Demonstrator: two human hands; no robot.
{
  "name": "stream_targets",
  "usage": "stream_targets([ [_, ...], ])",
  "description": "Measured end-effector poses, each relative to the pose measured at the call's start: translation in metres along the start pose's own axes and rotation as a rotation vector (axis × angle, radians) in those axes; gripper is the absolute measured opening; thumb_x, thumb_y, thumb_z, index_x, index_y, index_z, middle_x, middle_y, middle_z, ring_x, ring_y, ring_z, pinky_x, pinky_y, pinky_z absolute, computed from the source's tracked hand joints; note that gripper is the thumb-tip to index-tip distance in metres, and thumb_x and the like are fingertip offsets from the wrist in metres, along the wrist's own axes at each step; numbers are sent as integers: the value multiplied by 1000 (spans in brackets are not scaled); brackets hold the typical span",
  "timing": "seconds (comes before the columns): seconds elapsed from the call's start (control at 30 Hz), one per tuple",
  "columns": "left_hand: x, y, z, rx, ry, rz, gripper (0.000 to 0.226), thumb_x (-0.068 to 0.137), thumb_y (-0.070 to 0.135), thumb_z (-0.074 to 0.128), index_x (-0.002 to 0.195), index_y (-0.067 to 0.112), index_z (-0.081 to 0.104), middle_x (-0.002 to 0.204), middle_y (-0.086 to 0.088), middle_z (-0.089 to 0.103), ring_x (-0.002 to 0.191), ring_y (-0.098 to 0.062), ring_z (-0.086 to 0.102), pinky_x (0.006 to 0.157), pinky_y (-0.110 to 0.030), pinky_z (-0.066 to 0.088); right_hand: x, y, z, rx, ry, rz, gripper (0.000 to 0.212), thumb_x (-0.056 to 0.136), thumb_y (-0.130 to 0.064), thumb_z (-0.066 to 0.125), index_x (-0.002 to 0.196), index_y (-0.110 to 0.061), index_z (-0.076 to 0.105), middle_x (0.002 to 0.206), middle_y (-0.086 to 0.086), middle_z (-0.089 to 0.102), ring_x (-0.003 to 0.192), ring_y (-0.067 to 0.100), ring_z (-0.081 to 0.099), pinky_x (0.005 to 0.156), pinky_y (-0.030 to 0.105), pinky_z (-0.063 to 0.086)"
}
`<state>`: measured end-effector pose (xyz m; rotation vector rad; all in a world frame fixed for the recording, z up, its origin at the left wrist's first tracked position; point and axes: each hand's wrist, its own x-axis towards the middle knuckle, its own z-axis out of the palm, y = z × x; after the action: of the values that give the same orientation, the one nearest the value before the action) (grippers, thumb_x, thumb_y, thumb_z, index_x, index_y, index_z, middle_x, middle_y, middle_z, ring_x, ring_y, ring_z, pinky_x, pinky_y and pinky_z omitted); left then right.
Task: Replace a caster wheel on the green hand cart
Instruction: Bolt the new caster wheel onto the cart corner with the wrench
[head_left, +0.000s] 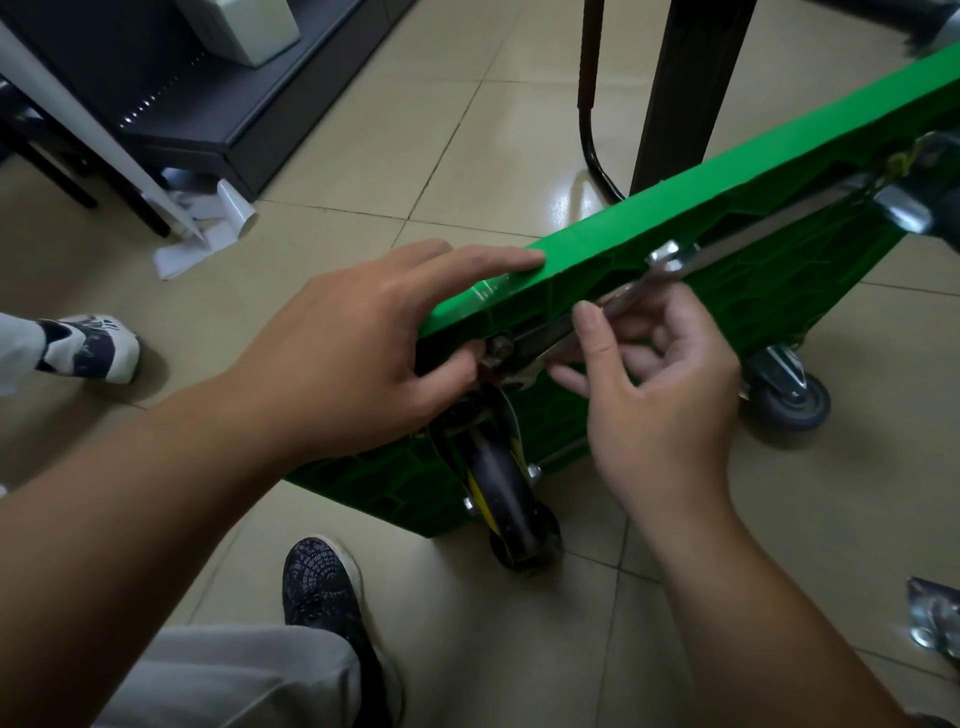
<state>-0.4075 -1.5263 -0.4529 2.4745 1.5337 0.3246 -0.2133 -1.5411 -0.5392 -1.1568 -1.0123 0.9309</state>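
Note:
The green hand cart (727, 171) stands on its side edge on the tiled floor, underside towards me. A black caster wheel (506, 499) with yellow on its hub hangs at the near corner. My left hand (353, 353) grips that corner's edge, fingers lying over the top and thumb underneath beside the caster's mounting nut. My right hand (660, 395) holds a metal wrench (556, 332) between thumb and fingers. The wrench head sits at the nut just above the black caster. A grey caster (789, 395) is mounted lower right, and another caster (909, 208) sits at the upper right.
A dark table leg (680, 88) and a black bent tube (589, 104) stand behind the cart. A dark shelf unit (208, 104) with paper scraps (208, 228) is at back left. Another person's shoe (88, 348) is left. My shoe (322, 582) is near. Metal hardware (935, 618) lies lower right.

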Motion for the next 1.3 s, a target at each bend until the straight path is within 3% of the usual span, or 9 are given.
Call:
stream_targets([
  [0.2, -1, -1, 1, 13, 0, 12, 68, 90, 39, 56, 153, 53, 36, 121, 14, 61, 92, -17, 63, 73, -42, 54, 4, 29, 0, 373, 206, 424, 16, 100, -9, 63, 89, -5, 51, 83, 19, 63, 77, 27, 74, 69, 41, 64],
  [0.33, -1, -2, 1, 14, 6, 19, 68, 90, 36, 56, 153, 52, 37, 122, 14, 62, 95, -19, 64, 73, -43, 54, 9, 42, -3, 643, 170, 750, 9, 103, -8, 56, 101, 1, 57, 97, 27, 71, 85, 32, 78, 64, 34, 63],
  [0.43, -1, -1, 1, 9, 6, 20, 67, 91, 36, 55, 153, 53, 36, 121, 14, 62, 92, -20, 64, 71, -43, 54, 3, 50, -3, 822, 144, 987, 14, 104, -8, 52, 105, 5, 59, 88, 24, 74, 75, 28, 78, 59, 33, 63],
  [0.6, 0, -1, 0, -1, 2, 13, 69, 90, 37, 55, 153, 54, 35, 119, 13, 62, 90, -19, 63, 70, -43, 54, -7, 59, -6, 921, 204, 1110, 18, 104, -6, 54, 113, 8, 58, 99, 30, 74, 85, 33, 78, 64, 38, 65],
  [0.7, -1, 0, 0, -3, 1, 8, 69, 89, 37, 55, 153, 55, 35, 120, 14, 61, 91, -19, 63, 72, -43, 54, -9, 57, -18, 748, 285, 970, 16, 104, -10, 54, 112, 4, 56, 102, 29, 69, 95, 34, 75, 66, 38, 65],
  [0.8, -2, 0, 1, -3, 6, 8, 69, 90, 39, 54, 153, 56, 34, 121, 15, 60, 91, -19, 63, 73, -43, 54, -11, 43, -28, 386, 309, 495, 9, 102, -10, 59, 101, -2, 55, 102, 26, 67, 93, 35, 76, 73, 38, 64],
  [1.03, 0, -2, 1, 4, 24, 18, 67, 93, 35, 61, 153, 54, 35, 122, 12, 63, 91, -19, 63, 73, -44, 55, -7, -24, -10, -164, -69, -307, 12, 98, -17, 69, 108, -17, 63, 99, -1, 69, 94, 16, 73, 79, 32, 62],
  [1.17, -1, -1, 1, 3, 24, 16, 65, 92, 38, 56, 152, 54, 36, 120, 12, 63, 94, -19, 64, 73, -44, 55, -10, -29, -2, -348, -72, -448, 15, 98, -14, 69, 109, -5, 65, 99, 1, 68, 91, 9, 68, 82, 11, 50],
  [1.3, -1, -2, 0, 4, 25, 21, 67, 93, 34, 59, 152, 55, 36, 120, 10, 64, 93, -19, 64, 74, -44, 55, -9, -23, 0, -326, -48, -365, 14, 99, -18, 68, 108, -10, 64, 95, -2, 67, 89, 6, 68, 76, 15, 55],
])
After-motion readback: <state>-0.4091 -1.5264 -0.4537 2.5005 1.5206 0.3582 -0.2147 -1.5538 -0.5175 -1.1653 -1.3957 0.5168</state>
